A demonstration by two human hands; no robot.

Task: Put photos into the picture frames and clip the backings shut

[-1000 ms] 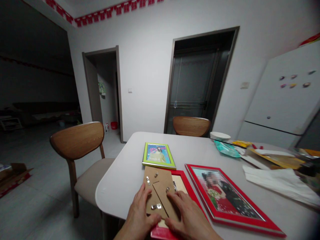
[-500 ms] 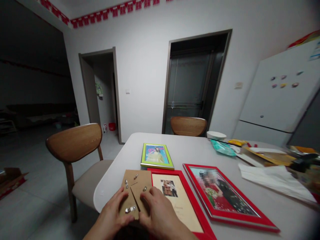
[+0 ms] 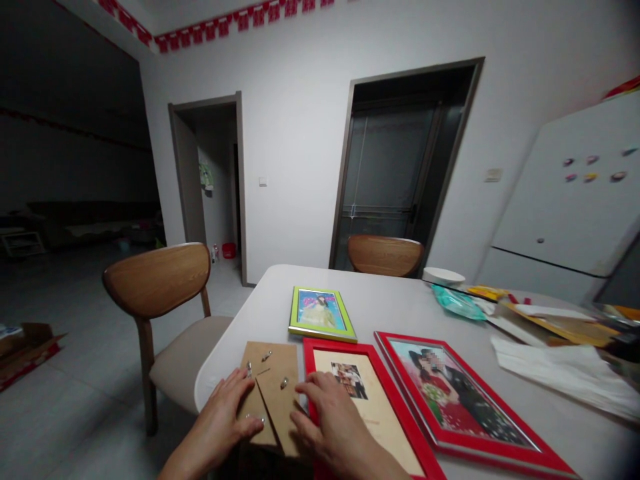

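White table (image 3: pixel 400 308), dim room, wooden chair (image 3: pixel 157 280) at its left side. Brown backing board (image 3: pixel 273 400) lies flat near table's front corner, just left of red frame (image 3: pixel 337 345), against its left rail. Left hand (image 3: pixel 223 417) flat on board's left part, fingers spread, nothing clasped. Right hand (image 3: pixel 330 421) palm down, fingers extended over board's right edge and frame rail, no grasp. Green frame (image 3: pixel 321 312) beyond. Second red frame (image 3: pixel 453 400) to right, photo up.

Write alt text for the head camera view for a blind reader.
A left hand and right hand rest flat on a brown cardboard backing board with metal clips, beside a red picture frame holding a small photo, on a white table. A second red photo frame and a green photo frame lie nearby.
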